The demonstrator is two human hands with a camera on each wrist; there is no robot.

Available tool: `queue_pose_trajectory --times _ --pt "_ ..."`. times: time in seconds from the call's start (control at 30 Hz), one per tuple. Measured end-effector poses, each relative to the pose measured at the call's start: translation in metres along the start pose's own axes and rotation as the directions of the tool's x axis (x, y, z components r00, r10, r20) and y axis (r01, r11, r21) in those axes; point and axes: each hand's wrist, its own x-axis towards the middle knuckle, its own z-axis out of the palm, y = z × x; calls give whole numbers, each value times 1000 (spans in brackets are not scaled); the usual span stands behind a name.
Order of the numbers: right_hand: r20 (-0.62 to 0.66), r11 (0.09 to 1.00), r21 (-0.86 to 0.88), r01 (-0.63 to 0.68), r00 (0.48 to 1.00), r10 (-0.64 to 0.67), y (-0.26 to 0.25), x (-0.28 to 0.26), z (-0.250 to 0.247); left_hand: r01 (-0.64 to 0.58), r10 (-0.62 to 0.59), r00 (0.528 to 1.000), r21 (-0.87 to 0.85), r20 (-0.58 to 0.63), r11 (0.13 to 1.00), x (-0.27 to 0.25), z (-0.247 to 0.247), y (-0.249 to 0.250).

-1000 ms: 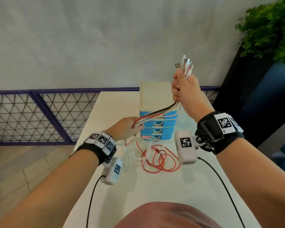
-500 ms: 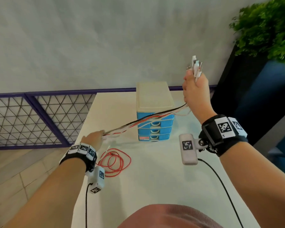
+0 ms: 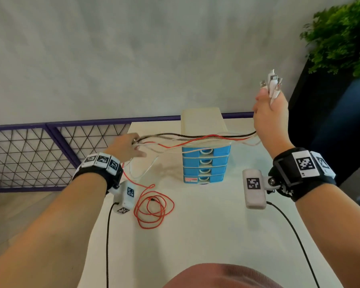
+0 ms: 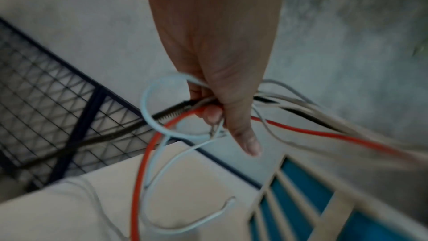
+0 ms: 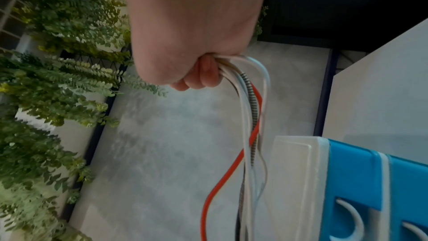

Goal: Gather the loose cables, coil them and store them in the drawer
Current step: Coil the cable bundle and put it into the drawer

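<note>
A white table (image 3: 216,235) stands against a grey wall (image 3: 133,48), with a purple mesh fence (image 3: 29,154) to the left and a green plant (image 3: 345,38) to the right. A small blue drawer unit (image 3: 205,161) sits on it. Both fists grip a bundle of cables (image 3: 195,139) stretched above the unit: right hand (image 3: 271,113) raised, left hand (image 3: 126,147) lower. A red cable (image 3: 152,206) trails looped on the table.

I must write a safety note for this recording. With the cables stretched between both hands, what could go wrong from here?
1. The cables pass just above the drawer unit; lowering either hand could snag and tip it.
2. The red cable lies in tangled loops on the table; pulling may knot it.
</note>
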Motion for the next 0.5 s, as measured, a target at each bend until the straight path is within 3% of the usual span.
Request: queue_pose_trajectory --times 0.23,0.33,0.5 --pt "-88 994 -86 72 993 -79 -12 14 -14 29 -42 982 72 184 997 -16 31 -46" --pt "-130 993 -99 63 989 -75 -13 19 -21 86 -91 981 38 169 996 -22 31 -63" --pt "-66 998 -33 48 997 -50 -10 6 -5 43 -53 994 106 94 993 -19 34 -52"
